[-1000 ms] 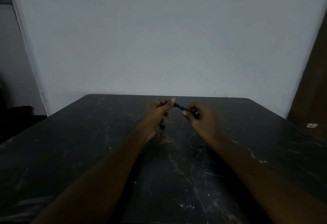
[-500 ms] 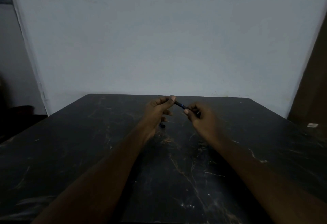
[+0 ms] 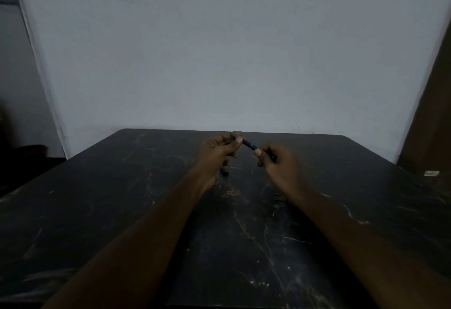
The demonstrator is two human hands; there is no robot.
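Pen (image 3: 249,144) hangs in the air at the middle of the frame, above the far part of the dark marbled desk (image 3: 136,211), slanting from upper left down to lower right. The left hand (image 3: 216,153) pinches its upper end between thumb and curled fingers. The right hand (image 3: 279,162) pinches the lower end the same way, so only a short dark stretch with a blue glint shows between them.

It looks light, thin and rigid, probably smooth plastic that could turn or slip in the fingertips. A grip near each end, as now, suits pulling or twisting it apart.

Dim light hides much: fingers cover both ends, and I cannot tell whether a cap or tip is fitted. A small dark piece (image 3: 224,173) lies on the desk just below the left hand, half hidden and too dim to identify.
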